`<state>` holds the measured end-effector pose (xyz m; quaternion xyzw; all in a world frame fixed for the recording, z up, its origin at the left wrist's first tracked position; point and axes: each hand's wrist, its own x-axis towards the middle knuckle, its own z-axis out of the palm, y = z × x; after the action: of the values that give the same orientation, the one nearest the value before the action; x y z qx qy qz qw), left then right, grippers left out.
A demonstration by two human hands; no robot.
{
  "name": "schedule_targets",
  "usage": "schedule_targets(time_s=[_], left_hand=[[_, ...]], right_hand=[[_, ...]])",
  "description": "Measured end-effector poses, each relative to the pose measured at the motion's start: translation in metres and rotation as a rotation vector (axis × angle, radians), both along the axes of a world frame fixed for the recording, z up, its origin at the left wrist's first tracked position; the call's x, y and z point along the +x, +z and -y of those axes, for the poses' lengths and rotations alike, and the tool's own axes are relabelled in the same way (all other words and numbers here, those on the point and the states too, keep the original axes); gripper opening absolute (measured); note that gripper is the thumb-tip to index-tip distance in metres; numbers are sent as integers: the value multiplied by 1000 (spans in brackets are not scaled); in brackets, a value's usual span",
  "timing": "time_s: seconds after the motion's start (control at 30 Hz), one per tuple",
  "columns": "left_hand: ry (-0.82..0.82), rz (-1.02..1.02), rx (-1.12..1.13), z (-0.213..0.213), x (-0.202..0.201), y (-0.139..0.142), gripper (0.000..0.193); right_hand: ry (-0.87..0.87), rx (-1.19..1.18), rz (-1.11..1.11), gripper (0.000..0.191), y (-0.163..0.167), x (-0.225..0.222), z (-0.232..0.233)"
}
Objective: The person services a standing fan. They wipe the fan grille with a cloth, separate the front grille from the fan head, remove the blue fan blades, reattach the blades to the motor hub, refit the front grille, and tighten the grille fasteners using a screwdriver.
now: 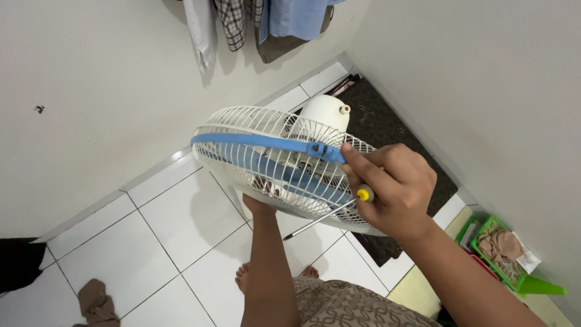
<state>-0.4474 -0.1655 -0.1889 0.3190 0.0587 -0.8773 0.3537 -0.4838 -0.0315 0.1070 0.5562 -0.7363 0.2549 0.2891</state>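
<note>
A: Where's the fan [266, 163]?

B: Held up over the white tiled floor [163, 242], its wire cage facing near. The left hand [259, 203] grips it from beneath; how its fingers close is hidden.

A: And the right hand [393, 191]?

B: Closed around a screwdriver [336, 211], forefinger pressing the clip on the blue rim band [260, 144].

A: The step?

B: Working that clip, I judge. Next calls for steady support underneath.

I see a white wire fan guard [254, 130] with a glossy blue plastic rim band [266, 144], a shiny metal screwdriver shaft [318, 221], and glossy white floor tiles [163, 236].
</note>
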Motion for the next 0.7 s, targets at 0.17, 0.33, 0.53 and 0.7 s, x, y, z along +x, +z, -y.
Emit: schedule_targets(time_s=[0.17,0.33,0.53,0.7], left_hand=[[63,-158,-133,0,-4,-3,47],[-71,226,75,-1,-8,3,46],[-133,258,81,-2,-7,2,41],[-79,40,-84,3,-9,-9,40]], right_hand=[[3,-23,40,26,-1,-1,0],[10,-16,31,23,-2,-1,-1],[-20,-12,0,24,-5,-3,-5],[-10,-27,-5,25,-7,-4,-5]])
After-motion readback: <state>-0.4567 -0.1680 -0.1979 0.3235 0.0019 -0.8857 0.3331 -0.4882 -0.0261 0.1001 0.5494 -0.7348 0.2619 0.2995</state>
